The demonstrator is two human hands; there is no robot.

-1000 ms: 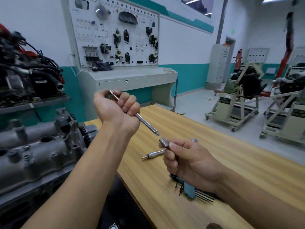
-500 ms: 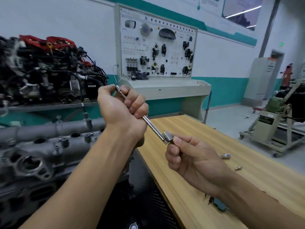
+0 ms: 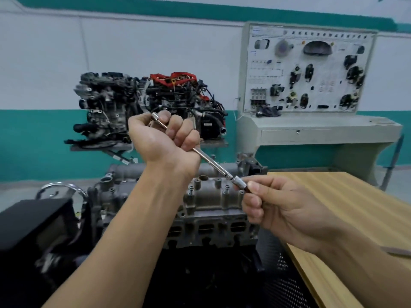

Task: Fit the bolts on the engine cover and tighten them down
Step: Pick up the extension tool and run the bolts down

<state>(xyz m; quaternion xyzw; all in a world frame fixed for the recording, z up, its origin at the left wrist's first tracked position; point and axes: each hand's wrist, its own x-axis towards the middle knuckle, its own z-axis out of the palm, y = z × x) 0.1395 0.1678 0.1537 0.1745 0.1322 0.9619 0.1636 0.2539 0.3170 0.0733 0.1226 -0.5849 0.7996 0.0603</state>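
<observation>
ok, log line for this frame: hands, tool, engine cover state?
left hand: gripping extension bar | right hand: pinching socket on bar tip | engine cover: tool not yet on it

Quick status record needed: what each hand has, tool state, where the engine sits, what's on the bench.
left hand: fist around slim chrome extension bar
right hand: fingertips pinch small chrome socket at bar's lower end
tool position: in the air above grey cast-metal engine cover
light wooden bench: right of engine
bolts: cannot tell

wooden table, flat metal piece on it
</observation>
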